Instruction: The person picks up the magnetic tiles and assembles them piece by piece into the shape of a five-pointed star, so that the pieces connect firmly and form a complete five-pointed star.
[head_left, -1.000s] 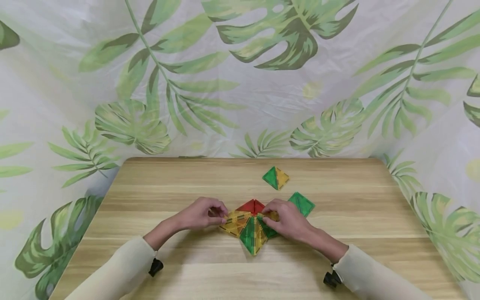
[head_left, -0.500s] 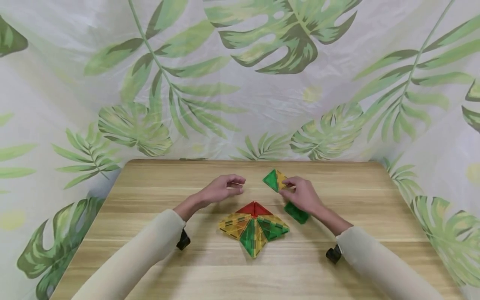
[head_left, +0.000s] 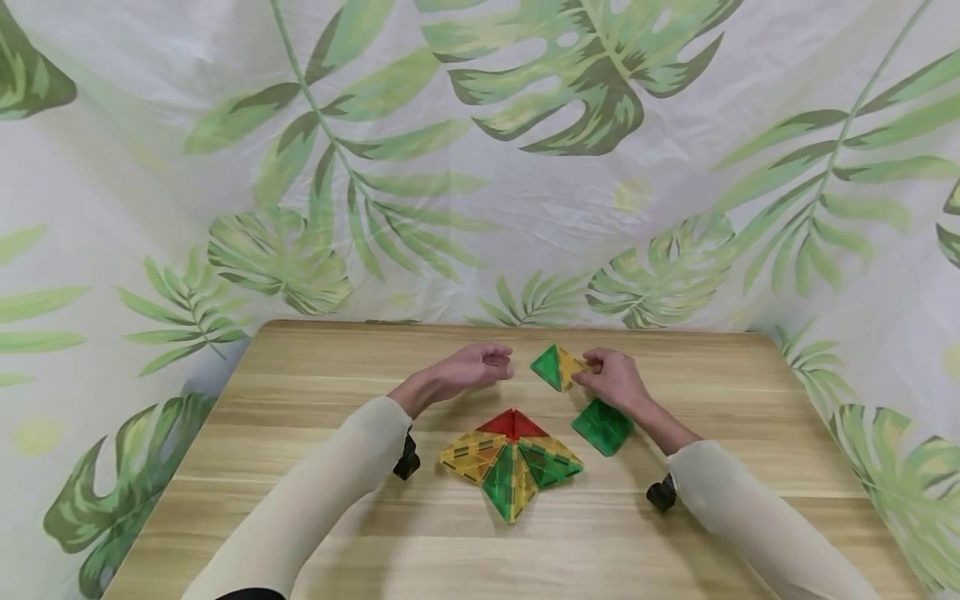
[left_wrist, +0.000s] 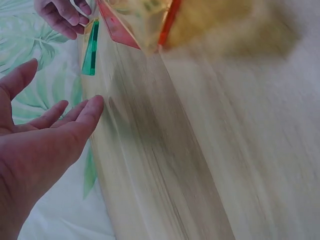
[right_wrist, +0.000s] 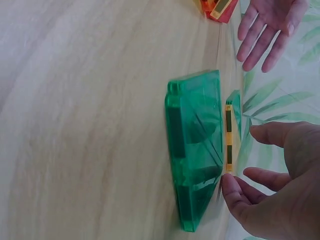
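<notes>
A flat cluster of translucent red, yellow and green triangle tiles lies on the wooden table. Behind it sits a small green and yellow tile pair. My right hand reaches its right side, and in the right wrist view a fingertip touches the end of the yellow tile while the thumb stays apart. My left hand hovers just left of the pair, fingers relaxed and holding nothing; its open palm shows over the table edge. A green square tile lies under my right wrist.
A leaf-printed cloth hangs behind and around the table. Bare wood extends left, right and in front of the tile cluster. The far table edge runs just behind the tile pair.
Both hands left the tile cluster and moved to the far green and yellow pair. The right hand now touches it, and the green square tile is uncovered.
</notes>
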